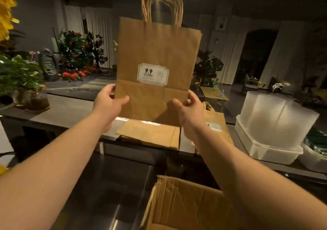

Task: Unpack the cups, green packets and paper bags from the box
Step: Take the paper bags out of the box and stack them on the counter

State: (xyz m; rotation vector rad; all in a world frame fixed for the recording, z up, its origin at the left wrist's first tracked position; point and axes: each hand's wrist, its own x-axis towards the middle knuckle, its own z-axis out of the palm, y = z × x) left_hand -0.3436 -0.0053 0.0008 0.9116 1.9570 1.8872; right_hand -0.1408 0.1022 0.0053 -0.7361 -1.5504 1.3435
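I hold a flat brown paper bag (157, 56) upright in front of me, its white label facing me and its twisted handles pointing up. My left hand (108, 100) grips the bag's lower left edge and my right hand (189, 113) grips its lower right edge. Below it, more folded paper bags (150, 134) lie stacked on the counter, with another bag (215, 123) to their right. The open cardboard box (184, 203) sits at the bottom right, under my right forearm. Green packets (318, 143) fill a white tub at the right edge.
A frosted plastic container (272, 123) stands upside down on the counter at the right. A glass jar (36, 100) and potted plants (17, 74) stand at the left. The dark counter (70, 111) runs across; a steel surface (109, 185) lies nearer me.
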